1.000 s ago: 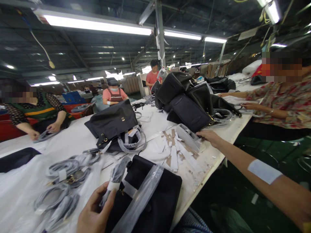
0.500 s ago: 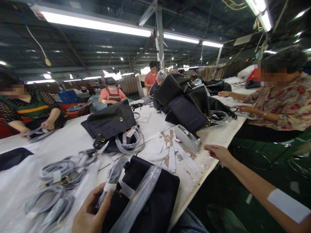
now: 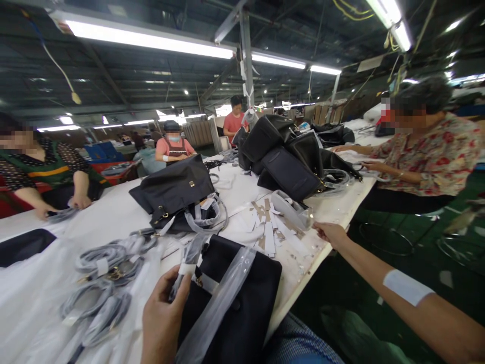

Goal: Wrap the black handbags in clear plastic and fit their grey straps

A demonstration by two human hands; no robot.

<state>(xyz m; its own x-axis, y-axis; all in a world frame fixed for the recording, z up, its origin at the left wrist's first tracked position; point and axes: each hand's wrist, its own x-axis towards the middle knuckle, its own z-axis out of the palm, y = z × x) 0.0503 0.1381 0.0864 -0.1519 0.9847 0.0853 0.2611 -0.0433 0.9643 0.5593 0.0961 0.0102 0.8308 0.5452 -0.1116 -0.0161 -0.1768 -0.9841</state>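
At the far left, a co-worker [image 3: 66, 174] in dotted sleeves and a green apron has both hands on a grey strap [image 3: 62, 216] at the far edge of the worktop [image 3: 113, 207]. Closer in on that side there's a flat black piece [image 3: 25, 247], then a big sheet of clear plastic [image 3: 26, 303] with a bunch of wrapped grey straps [image 3: 100, 258] coiled on it, gold clips showing.

Next over is the left hand [image 3: 162, 308], and its grip is pinching a plastic-wrapped bundle [image 3: 188, 257] with a white band round it. That's held at the left side of a black bag [image 3: 252, 298], which lies by the near edge with a clear plastic strip [image 3: 223, 298] slanting across it. Behind that sits another black bag [image 3: 174, 184] with wrapped handles.

Then a scatter of paper and card strips [image 3: 270, 237] mid-worktop, with a grey tape dispenser [image 3: 286, 205] just right of them, and a whole heap of black bags [image 3: 290, 172] beyond it.

The right hand [image 3: 333, 235] is over the near right edge, fingertips just beside the dispenser's end. Honestly can't tell from here whether that grip is pinching any tape. White patch [image 3: 407, 286] on that forearm. Far right, a person [image 3: 435, 151] in a floral shirt sits at the same edge, hands over the worktop.
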